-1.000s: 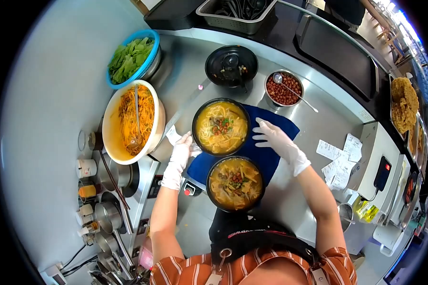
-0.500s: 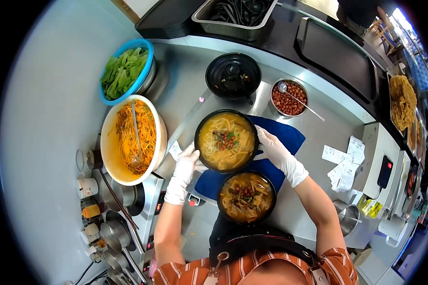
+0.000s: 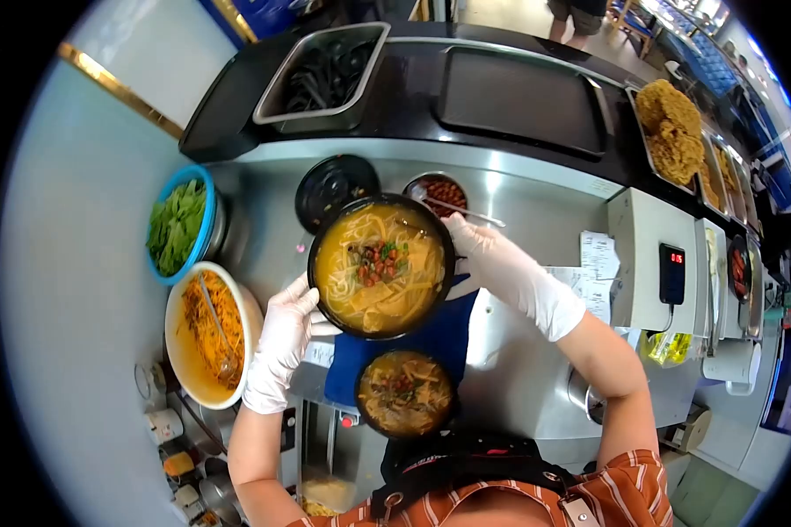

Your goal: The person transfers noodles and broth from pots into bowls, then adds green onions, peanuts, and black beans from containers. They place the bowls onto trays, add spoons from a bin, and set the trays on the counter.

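Observation:
Both gloved hands hold a black bowl of noodle soup [image 3: 380, 279], topped with peanuts and chopped green onion. My left hand [image 3: 279, 342] grips its left rim, thumb on the edge and fingers underneath. On the right rim is my right hand [image 3: 510, 270], its fingers partly hidden by the bowl. The bowl appears raised above the blue cloth [image 3: 439, 338]. A second black bowl of soup [image 3: 406, 393] stands close to my body, at the cloth's near edge. Behind the held bowl are a black bowl-shaped dish [image 3: 330, 189] and a metal pot of peanuts [image 3: 444, 193] with a spoon.
On the left are a blue basket of leafy greens [image 3: 177, 227] and a white tub [image 3: 250, 327] of orange shreds with a spoon. A raised black counter carries a black tray [image 3: 523, 97], a cutlery bin [image 3: 323, 75] and fried food [image 3: 672, 132]. Paper receipts [image 3: 598, 263] lie right.
The held noodle bowl has come up off the cloth and moved forward, now looking larger. My view has shifted toward the raised counter. The second bowl remains near my body.

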Tool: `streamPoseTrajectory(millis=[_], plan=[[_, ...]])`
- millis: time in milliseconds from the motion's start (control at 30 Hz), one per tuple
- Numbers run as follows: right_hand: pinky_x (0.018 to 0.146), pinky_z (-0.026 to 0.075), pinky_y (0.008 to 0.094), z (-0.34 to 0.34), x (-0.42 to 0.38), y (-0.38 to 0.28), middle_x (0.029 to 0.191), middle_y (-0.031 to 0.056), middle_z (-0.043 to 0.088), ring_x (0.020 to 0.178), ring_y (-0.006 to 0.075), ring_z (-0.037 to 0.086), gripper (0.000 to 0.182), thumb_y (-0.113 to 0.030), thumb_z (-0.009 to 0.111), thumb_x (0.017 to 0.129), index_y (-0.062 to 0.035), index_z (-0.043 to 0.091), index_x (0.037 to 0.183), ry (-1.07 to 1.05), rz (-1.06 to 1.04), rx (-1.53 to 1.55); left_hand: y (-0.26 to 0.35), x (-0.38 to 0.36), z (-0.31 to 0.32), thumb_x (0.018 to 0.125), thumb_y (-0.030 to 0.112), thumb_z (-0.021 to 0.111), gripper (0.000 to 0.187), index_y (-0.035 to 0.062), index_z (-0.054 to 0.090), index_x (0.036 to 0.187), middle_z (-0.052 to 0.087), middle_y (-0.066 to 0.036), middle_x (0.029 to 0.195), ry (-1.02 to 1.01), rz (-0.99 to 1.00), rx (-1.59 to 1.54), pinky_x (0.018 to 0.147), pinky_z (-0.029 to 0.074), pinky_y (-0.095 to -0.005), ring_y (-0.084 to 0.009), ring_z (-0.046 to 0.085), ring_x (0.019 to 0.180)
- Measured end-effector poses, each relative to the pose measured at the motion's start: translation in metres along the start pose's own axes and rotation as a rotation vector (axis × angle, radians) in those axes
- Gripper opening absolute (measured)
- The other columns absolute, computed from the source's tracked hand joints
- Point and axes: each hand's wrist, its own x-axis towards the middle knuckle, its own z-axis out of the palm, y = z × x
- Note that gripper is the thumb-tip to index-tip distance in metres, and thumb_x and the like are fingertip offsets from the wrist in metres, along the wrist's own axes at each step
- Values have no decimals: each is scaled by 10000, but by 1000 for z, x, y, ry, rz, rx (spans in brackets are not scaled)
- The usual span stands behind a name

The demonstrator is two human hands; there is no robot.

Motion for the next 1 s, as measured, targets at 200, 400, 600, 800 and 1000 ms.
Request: streamPoseTrajectory(millis=[200, 400, 600, 800, 1000], plan=[[812, 529, 541, -78, -1, -70, 1304, 212, 493, 1130, 396, 536, 738, -593, 399, 924, -19, 371, 1388, 25, -156, 27, 49, 81, 83, 956, 57, 415, 391, -9, 443, 1339, 650, -166, 1053, -136, 22, 109, 675, 597, -374, -266, 691, 811], [672, 594, 418, -171, 45, -126, 1133, 199, 583, 891, 276, 653, 660, -542, 344, 965, -3, 407, 1341, 167, -143, 16, 71, 203, 145, 955, 54, 398, 385, -21, 440, 1330, 616, -175, 1121, -341, 91, 100, 780, 569, -416, -289, 664, 924], [731, 567, 460, -252, 110, -156, 1102, 178, 594, 882, 285, 646, 666, -572, 333, 957, -39, 406, 1349, 179, -152, 13, 87, 314, 185, 947, 31, 387, 333, -37, 485, 1257, 618, -196, 1117, -353, 85, 121, 801, 556, -468, -354, 659, 923], [857, 501, 549, -287, 160, -166, 1214, 255, 533, 1023, 392, 599, 668, -551, 291, 976, 21, 411, 1299, 245, -169, 6, 96, 387, 200, 942, 35, 378, 335, -43, 487, 1250, 614, -203, 1117, -336, 86, 210, 828, 546, -477, -363, 650, 949], [851, 521, 502, -297, 181, -173, 1185, 266, 539, 1007, 369, 603, 669, -541, 275, 983, 43, 444, 1259, 277, -180, -15, 99, 419, 199, 942, 43, 372, 315, -43, 479, 1226, 590, -199, 1139, -340, 67, 216, 872, 521, -496, -377, 628, 989]])
